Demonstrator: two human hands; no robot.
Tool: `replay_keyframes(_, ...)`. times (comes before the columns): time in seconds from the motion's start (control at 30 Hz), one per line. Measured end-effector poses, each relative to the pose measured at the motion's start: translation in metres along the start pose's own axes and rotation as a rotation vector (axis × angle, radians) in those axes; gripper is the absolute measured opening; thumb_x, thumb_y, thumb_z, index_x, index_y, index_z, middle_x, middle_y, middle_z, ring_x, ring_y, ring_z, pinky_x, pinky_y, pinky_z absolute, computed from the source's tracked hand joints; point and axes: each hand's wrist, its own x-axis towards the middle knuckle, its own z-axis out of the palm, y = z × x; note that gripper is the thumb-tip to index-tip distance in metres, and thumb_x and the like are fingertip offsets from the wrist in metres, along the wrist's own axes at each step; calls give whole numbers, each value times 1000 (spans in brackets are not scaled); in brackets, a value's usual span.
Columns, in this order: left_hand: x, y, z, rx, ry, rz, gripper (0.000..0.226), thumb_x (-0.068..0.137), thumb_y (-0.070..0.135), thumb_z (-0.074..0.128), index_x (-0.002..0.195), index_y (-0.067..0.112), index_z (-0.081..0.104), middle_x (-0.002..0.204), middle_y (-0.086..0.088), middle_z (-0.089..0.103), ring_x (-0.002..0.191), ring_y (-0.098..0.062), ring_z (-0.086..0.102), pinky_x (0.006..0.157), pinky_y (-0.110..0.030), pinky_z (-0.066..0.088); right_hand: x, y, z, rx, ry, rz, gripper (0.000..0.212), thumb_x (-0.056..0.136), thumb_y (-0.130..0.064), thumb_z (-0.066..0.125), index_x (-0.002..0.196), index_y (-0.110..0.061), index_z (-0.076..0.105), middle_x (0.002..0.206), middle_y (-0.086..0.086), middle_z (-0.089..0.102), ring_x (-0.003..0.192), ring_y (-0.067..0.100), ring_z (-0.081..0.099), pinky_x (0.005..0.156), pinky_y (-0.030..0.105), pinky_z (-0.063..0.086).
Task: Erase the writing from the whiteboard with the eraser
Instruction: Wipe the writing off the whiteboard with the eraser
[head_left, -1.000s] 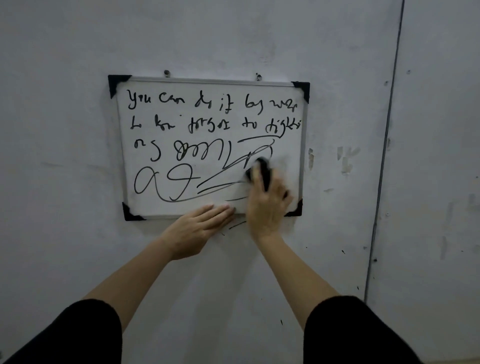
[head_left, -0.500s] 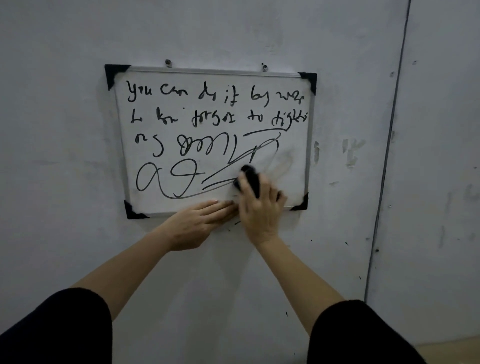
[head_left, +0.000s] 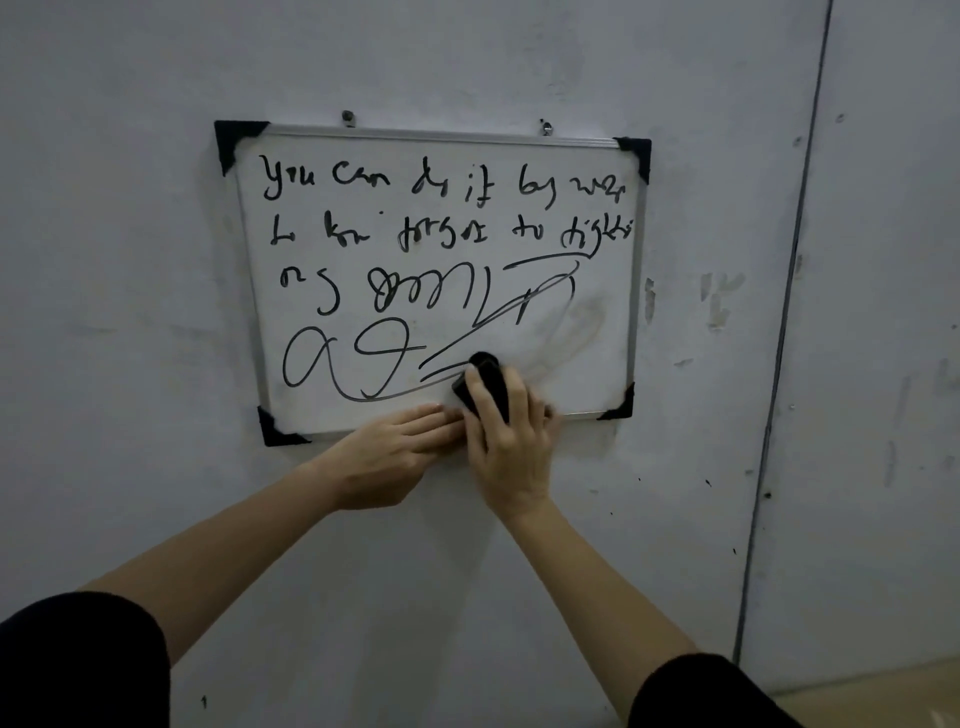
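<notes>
A small whiteboard (head_left: 613, 364) with a metal frame and black corners hangs on the wall. Black handwriting (head_left: 441, 228) fills its top rows, with large scribbles lower left. Its lower right area is smeared grey. My right hand (head_left: 511, 441) grips a black eraser (head_left: 485, 382) and presses it on the board near the bottom middle, at the end of the scribble lines. My left hand (head_left: 395, 449) lies flat with straight fingers on the board's bottom edge, touching the right hand.
The board hangs from two small hooks (head_left: 545, 126) on a scuffed grey wall (head_left: 156, 312). A vertical seam (head_left: 784, 338) runs down the wall to the right. A strip of floor (head_left: 872, 701) shows at the bottom right.
My right hand has slid the eraser down and left across the lower right of the board, leaving a smeared patch. The left hand has stayed on the bottom edge.
</notes>
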Motion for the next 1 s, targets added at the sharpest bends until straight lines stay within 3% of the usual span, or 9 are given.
replay_keyframes(0.1, -17, -7, -2, -37, 14, -15, 57, 88, 3, 30, 144, 0, 29, 156, -8, 21, 144, -19, 15, 116, -38, 19, 0, 24, 0, -36, 24, 32, 45, 93, -27, 61, 137, -27, 54, 130, 10, 48, 104, 30, 50, 82, 44, 43)
replay_keyframes(0.23, -29, -14, -5, -58, 28, -10, 54, 91, 4, 25, 144, 1, 31, 156, -5, 22, 144, -17, 16, 116, -37, 20, 13, 18, 5, -50, 121, 471, 40, 94, -30, 56, 134, -24, 55, 125, 14, 52, 105, 29, 45, 79, 46, 42)
replay_keyframes(0.3, -30, -14, -5, -69, 37, -11, 53, 91, 4, 26, 143, 1, 34, 154, -6, 25, 143, -18, 19, 115, -36, 21, 15, -5, 9, -48, 147, 568, 40, 95, -32, 53, 134, -25, 52, 125, 15, 53, 104, 28, 44, 80, 45, 42)
replay_keyframes(0.5, -29, -16, -4, -108, 69, -13, 51, 91, 3, 30, 141, 1, 37, 150, -9, 32, 141, -20, 25, 113, -38, 27, -18, -17, 8, -29, 18, 83, 37, 98, -32, 56, 135, -26, 55, 126, 12, 55, 103, 32, 54, 80, 44, 43)
replay_keyframes(0.57, -30, -16, -5, -122, 64, -20, 51, 93, 2, 23, 143, 1, 34, 152, -8, 30, 142, -19, 23, 113, -38, 28, -16, 2, 3, -76, 37, 172, 40, 96, -31, 56, 135, -26, 54, 125, 12, 53, 103, 32, 52, 78, 44, 42)
replay_keyframes(0.67, -33, -13, -4, -129, 85, -36, 54, 96, 5, 8, 143, 1, 34, 153, -6, 29, 143, -19, 21, 114, -39, 26, -2, 17, -1, -105, 95, 449, 40, 94, -31, 55, 133, -22, 56, 123, 15, 54, 104, 32, 48, 79, 46, 43)
replay_keyframes(0.77, -34, -7, -2, -137, 126, -61, 51, 93, 2, 21, 143, 1, 34, 153, -6, 29, 143, -20, 21, 115, -40, 24, 5, -6, 2, -53, 120, 585, 40, 93, -32, 55, 132, -23, 54, 125, 14, 53, 105, 32, 49, 76, 47, 48)
replay_keyframes(0.93, -33, -1, 2, -155, 158, -96, 56, 87, 2, 37, 143, 1, 34, 152, -8, 29, 143, -20, 21, 115, -42, 23, -22, -26, 3, -52, 21, 177, 38, 95, -32, 60, 131, -22, 60, 125, 12, 58, 101, 30, 51, 76, 43, 45)
replay_keyframes(1.0, -33, -1, 4, -165, 161, -116, 59, 85, 0, 38, 143, 1, 33, 153, -7, 28, 143, -20, 21, 116, -41, 22, -19, -8, 1, -95, 34, 219, 38, 95, -33, 57, 132, -23, 59, 125, 12, 58, 103, 30, 50, 76, 44, 45)
